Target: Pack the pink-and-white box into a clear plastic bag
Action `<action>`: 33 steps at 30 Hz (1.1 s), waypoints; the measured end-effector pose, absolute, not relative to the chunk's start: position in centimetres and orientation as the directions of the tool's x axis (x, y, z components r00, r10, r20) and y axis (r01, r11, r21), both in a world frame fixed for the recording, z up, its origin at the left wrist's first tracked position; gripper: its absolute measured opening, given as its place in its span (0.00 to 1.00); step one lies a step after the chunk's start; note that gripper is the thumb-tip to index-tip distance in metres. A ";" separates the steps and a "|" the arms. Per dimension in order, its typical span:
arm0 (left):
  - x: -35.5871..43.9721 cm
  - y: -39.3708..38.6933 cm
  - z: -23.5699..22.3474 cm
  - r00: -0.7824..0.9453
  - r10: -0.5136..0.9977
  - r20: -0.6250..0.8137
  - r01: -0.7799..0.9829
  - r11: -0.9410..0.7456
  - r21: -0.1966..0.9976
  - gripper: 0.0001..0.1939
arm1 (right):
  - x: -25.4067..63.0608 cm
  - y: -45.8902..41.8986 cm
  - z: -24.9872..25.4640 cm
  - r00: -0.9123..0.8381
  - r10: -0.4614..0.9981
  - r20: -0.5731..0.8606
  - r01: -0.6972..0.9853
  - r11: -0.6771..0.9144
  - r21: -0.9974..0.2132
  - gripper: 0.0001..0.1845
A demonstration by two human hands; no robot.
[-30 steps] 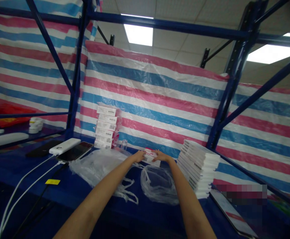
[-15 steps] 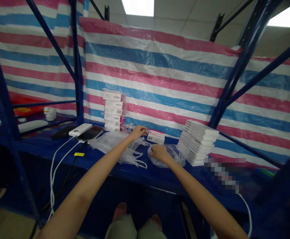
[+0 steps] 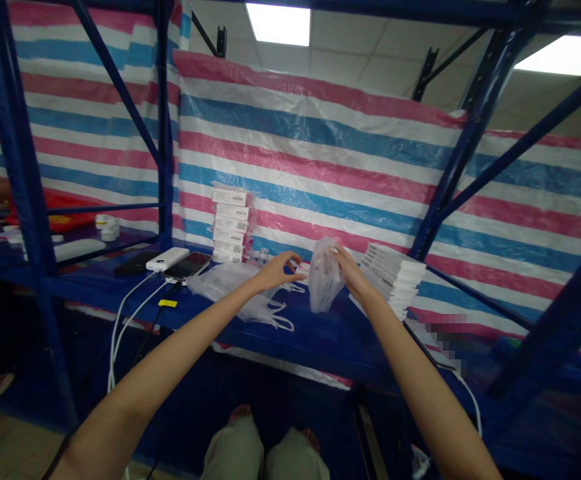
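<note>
My right hand (image 3: 349, 273) pinches the top of a clear plastic bag (image 3: 323, 283) and holds it up above the blue shelf (image 3: 320, 337). My left hand (image 3: 279, 268) hovers just left of the bag, fingers curled and apart, holding nothing. A small white and red box (image 3: 301, 271) lies on the shelf behind the bag, mostly hidden by it. A heap of more clear plastic bags (image 3: 240, 291) lies below my left forearm.
A leaning stack of white boxes (image 3: 391, 277) stands right of my right hand. A shorter pile of white boxes (image 3: 229, 225) stands against the striped tarpaulin. A white power bank (image 3: 167, 259) and phones with cables lie at the left. Blue rack posts frame the shelf.
My right hand has lifted the plastic bag off the shelf. My left hand has let go of the small box and moved a little towards the bag.
</note>
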State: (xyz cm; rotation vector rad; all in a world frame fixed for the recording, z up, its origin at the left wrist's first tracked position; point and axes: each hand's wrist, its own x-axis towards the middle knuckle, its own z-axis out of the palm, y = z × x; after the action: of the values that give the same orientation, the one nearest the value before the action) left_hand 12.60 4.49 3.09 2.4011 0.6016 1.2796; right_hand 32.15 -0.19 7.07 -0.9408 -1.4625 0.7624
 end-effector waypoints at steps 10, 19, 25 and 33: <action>14.2 0.1 5.1 0.428 0.318 0.846 0.392 -0.909 0.143 0.10 | 31.3 -2.1 5.1 -0.016 0.866 0.500 -0.059 0.498 -0.865 0.16; 14.3 -2.0 5.0 0.612 0.266 0.745 0.598 -0.772 -0.216 0.17 | 30.4 -2.9 4.3 -0.021 0.923 0.384 -0.274 0.364 -0.890 0.15; 13.8 -0.8 4.3 0.665 0.315 0.677 0.617 -0.742 -0.262 0.10 | 30.8 -2.5 3.7 0.047 0.945 0.323 -0.405 0.314 -0.859 0.13; 14.6 -0.4 3.6 0.652 0.313 0.691 0.567 -0.806 -0.170 0.16 | 31.1 -2.6 3.3 0.052 0.962 0.268 -0.502 0.257 -0.826 0.10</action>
State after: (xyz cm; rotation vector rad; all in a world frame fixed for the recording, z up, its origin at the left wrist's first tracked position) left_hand 14.62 -0.37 3.60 3.1884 0.8882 1.2046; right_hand 31.12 -2.62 3.27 -0.6150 -0.9479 1.2275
